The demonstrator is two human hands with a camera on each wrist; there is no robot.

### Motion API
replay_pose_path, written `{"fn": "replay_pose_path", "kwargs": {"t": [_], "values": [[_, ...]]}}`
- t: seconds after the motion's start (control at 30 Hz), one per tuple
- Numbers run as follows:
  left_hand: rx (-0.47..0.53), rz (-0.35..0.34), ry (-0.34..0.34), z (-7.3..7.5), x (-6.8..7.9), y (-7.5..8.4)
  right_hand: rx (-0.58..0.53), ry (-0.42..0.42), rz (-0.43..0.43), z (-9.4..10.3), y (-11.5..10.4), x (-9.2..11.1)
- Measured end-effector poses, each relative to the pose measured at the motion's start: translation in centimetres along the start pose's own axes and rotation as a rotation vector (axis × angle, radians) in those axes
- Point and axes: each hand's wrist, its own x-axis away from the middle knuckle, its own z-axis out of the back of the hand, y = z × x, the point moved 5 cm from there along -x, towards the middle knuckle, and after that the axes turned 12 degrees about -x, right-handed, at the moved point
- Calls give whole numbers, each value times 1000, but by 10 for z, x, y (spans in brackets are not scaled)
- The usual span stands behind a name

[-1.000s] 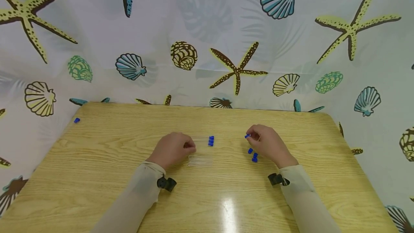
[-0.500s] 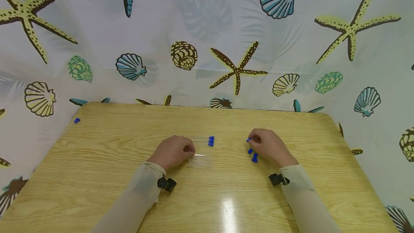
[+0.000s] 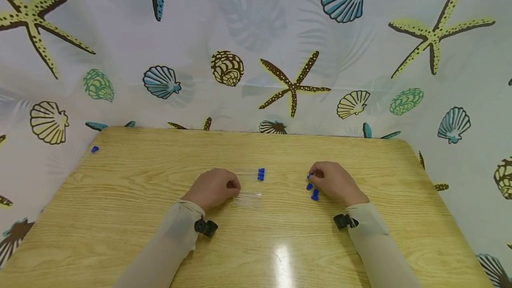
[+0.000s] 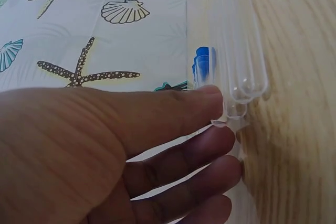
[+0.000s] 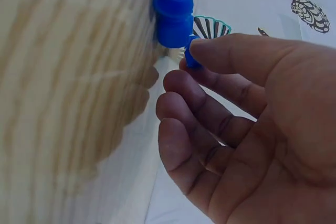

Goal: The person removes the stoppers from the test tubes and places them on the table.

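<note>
"Left hand [image 3: 212, 186]?"
"Fingertips drawn together, pinching a clear tube [image 4: 218, 124] midway between the worktop [image 3: 224, 252]'s side edges, beside more tubes [image 3: 248, 201]."
"Right hand [image 3: 335, 182]?"
"Likewise pinching a blue cap [image 5: 192, 57]; capped tubes [image 3: 260, 174] lie nearer the back edge."

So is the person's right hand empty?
No, the right hand pinches a small blue cap between thumb and finger.

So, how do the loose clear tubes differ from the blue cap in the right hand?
The clear tubes are long and slim, the blue cap short. The tubes are colourless, the cap blue. The tubes lie on the table; the right hand pinches the cap.
</note>
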Motion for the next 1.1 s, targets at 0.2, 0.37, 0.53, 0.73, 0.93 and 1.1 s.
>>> {"fn": "replay_pose_path", "kwargs": {"t": [0.2,0.37,0.53,0.73,0.93,1.1], "values": [[4,-10,8,1,0,0,10,12,-13,1,1,0],[2,-15,5,1,-1,1,7,25,-31,2,4,-1],[2,-11,-4,2,-1,1,6,23,-31,3,5,-1],[-21,-30,30,4,-2,-1,0,5,-39,3,5,-3],[22,-3,130,26,3,-9,-5,-25,-58,2,8,-5],[37,17,234,42,8,-15,-13,-44,-70,1,9,-4]]}}
